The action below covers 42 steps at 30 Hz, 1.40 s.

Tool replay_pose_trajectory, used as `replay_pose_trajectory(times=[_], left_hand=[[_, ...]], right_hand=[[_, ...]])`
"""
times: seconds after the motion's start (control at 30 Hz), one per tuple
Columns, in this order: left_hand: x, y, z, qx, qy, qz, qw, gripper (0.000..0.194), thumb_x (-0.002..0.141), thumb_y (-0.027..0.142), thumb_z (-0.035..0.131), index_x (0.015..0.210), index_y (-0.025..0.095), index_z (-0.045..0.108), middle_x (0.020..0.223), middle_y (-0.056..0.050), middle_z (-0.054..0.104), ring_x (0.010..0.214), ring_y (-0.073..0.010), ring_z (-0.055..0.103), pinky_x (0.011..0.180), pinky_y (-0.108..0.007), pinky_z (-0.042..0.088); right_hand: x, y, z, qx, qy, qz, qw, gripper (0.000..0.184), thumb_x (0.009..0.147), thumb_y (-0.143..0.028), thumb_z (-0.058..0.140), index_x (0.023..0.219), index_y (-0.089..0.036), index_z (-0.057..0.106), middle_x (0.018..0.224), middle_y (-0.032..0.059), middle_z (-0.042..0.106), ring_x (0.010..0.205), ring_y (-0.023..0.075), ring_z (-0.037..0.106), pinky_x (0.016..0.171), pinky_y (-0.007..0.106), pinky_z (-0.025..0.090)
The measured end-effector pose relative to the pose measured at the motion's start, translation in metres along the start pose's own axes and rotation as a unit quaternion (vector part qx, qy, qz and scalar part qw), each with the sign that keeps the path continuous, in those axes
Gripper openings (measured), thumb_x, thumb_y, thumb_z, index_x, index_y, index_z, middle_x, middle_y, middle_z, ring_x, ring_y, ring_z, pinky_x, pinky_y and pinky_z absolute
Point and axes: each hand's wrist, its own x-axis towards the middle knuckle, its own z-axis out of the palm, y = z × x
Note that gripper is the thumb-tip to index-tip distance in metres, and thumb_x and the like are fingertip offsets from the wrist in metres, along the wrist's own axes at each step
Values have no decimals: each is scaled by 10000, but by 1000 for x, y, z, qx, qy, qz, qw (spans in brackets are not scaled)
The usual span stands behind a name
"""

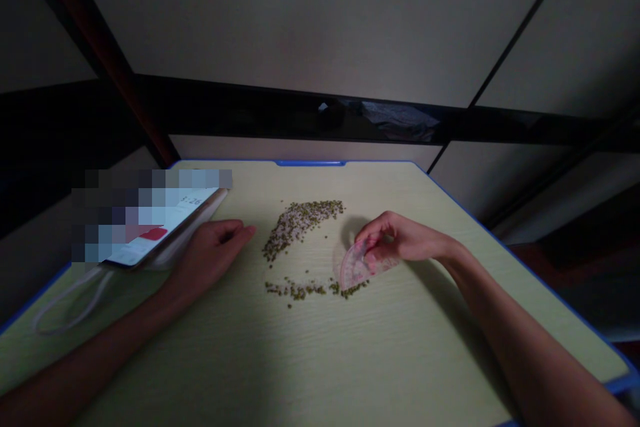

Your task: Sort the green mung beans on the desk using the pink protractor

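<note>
My right hand (395, 240) pinches a clear pink protractor (356, 263) between thumb and fingers. The protractor tilts over the table, and its lower edge meets the right end of a thin row of small green beans (300, 290), which look like mung beans. Farther back lies a larger curved pile (300, 220) of these beans mixed with pale grains, whose kind I cannot make out. To the left of both, my left hand (215, 247) rests on the table beside the phone, its fingers curled into a loose fist with nothing visible in it.
A lit phone (165, 230), partly pixelated, leans on a pale support at the left, with a white loop (75, 320) trailing from it. The pale wood-grain table (320, 367) has a blue edge. Behind it stand cabinet panels (300, 27) with a dark gap holding a crumpled bag (400, 120).
</note>
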Motion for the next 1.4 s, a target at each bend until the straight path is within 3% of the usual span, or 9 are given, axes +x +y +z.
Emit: replay_pose_trajectory(times=[0.7, 1.0, 1.4], left_hand=[[0, -1, 1, -5, -4, -9, 1000, 331, 672, 420, 404, 460, 200, 276, 444, 78, 256, 441, -73, 297, 467, -212, 239], [1, -3, 1, -9, -7, -13, 1000, 341, 672, 446, 387, 461, 203, 275, 442, 78, 251, 439, -78, 291, 467, -219, 234], [0, -1, 1, -13, -7, -23, 1000, 334, 659, 450, 388, 468, 206, 262, 450, 78, 243, 437, -76, 283, 466, -222, 232]], right_hand=[[1, -1, 3, -7, -9, -1, 1000, 176, 618, -117, 640, 787, -69, 633, 580, -8, 580, 487, 55, 482, 449, 162, 337], [-1, -3, 5, -6, -42, 5, 999, 141, 624, -102, 614, 761, -69, 628, 602, 1, 584, 530, 77, 529, 496, 187, 397], [-1, -4, 5, -18, -52, -8, 998, 164, 642, -159, 642, 778, -70, 624, 606, 7, 593, 531, 79, 531, 485, 183, 394]])
